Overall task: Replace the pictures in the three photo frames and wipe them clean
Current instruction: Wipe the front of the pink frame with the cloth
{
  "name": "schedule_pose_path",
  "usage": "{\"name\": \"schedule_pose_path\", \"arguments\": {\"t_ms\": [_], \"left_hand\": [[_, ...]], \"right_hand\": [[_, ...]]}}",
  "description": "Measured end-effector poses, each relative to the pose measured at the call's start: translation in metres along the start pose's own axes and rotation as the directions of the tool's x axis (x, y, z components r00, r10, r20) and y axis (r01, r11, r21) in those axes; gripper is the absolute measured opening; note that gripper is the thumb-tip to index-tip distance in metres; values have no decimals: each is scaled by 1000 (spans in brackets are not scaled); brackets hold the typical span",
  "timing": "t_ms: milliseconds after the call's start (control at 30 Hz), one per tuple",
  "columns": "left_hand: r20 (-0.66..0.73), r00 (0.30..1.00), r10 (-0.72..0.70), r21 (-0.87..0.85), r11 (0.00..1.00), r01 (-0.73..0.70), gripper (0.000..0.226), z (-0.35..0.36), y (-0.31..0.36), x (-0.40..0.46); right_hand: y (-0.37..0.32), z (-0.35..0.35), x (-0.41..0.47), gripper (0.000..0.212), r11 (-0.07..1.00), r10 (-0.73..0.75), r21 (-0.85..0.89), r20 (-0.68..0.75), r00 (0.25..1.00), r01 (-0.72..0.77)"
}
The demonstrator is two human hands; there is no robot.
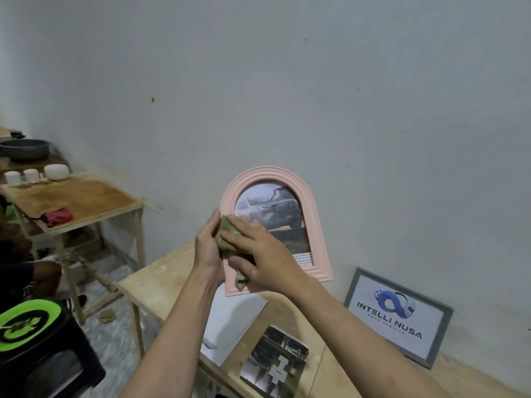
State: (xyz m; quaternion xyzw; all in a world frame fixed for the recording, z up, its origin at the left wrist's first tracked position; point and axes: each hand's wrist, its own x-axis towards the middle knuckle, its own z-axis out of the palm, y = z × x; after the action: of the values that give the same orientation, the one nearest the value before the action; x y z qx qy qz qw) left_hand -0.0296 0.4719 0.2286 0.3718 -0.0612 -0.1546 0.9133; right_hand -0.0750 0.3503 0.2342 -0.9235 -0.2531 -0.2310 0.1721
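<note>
A pink arched photo frame (309, 214) with a picture of a car is held up above the wooden table (161, 271). My left hand (207, 251) grips the frame's left edge. My right hand (258, 254) lies with straight fingers over a green cloth (228, 234) and presses it against the lower left of the frame's glass. A grey rectangular frame (399, 315) with a logo picture leans against the wall on the right. A dark photo print (275, 363) lies flat on the table below my arms, beside a white sheet (230, 326).
A second wooden table (77, 196) stands at the left with white jars (34, 175), a dark pan (24, 149) and a red cloth (59, 216). A black stool with a green top (28, 320) and a seated person's leg (37, 275) are at the lower left.
</note>
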Motion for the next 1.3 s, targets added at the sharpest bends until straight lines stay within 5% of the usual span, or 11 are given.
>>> {"name": "schedule_pose_path", "arguments": {"t_ms": [267, 367, 433, 500, 600, 733, 933, 1067, 1167, 1233, 1300], "left_hand": [[-140, 990, -2, 292, 955, 43, 26, -15, 0, 17], [-148, 984, 96, 429, 903, -24, 24, -13, -2, 17], [-137, 983, 123, 445, 894, -50, 26, -11, -1, 18], [-112, 985, 132, 447, 892, -69, 30, -6, 2, 13], [-67, 990, 122, 459, 885, -78, 28, -1, 3, 9], [-70, 991, 115, 377, 923, -81, 28, 7, 2, 4], [-161, 972, 169, 390, 916, -95, 27, -13, 7, 9], [-116, 973, 201, 428, 894, -133, 29, -19, 12, 11], [-87, 975, 204, 452, 880, -144, 26, -17, 12, 10], [-70, 977, 203, 460, 876, -149, 27, -12, 11, 8], [-66, 976, 206, 416, 895, -161, 24, -7, 12, 6]], "right_hand": [[0, -5, -32, 61, 998, -55, 48, 258, 965, 44], [-1, -20, -40, 59, 981, 21, 171, 367, 930, -90], [5, -37, -37, 59, 940, 122, 274, 292, 949, -205], [14, -57, -27, 65, 930, 201, 309, 19, 979, -197], [39, -78, -4, 70, 981, 185, 121, -345, 920, -151], [63, -64, 6, 51, 977, 101, -167, -199, 975, -135], [27, 1, -45, 55, 998, -53, 49, 135, 989, 46], [13, -23, -37, 65, 944, 107, 328, -190, 976, -39], [29, -64, -7, 67, 979, 177, 178, -511, 841, -98], [48, -82, 10, 65, 986, 146, 8, -491, 858, -164], [63, -76, 13, 55, 975, 35, -195, -321, 946, -102]]}}
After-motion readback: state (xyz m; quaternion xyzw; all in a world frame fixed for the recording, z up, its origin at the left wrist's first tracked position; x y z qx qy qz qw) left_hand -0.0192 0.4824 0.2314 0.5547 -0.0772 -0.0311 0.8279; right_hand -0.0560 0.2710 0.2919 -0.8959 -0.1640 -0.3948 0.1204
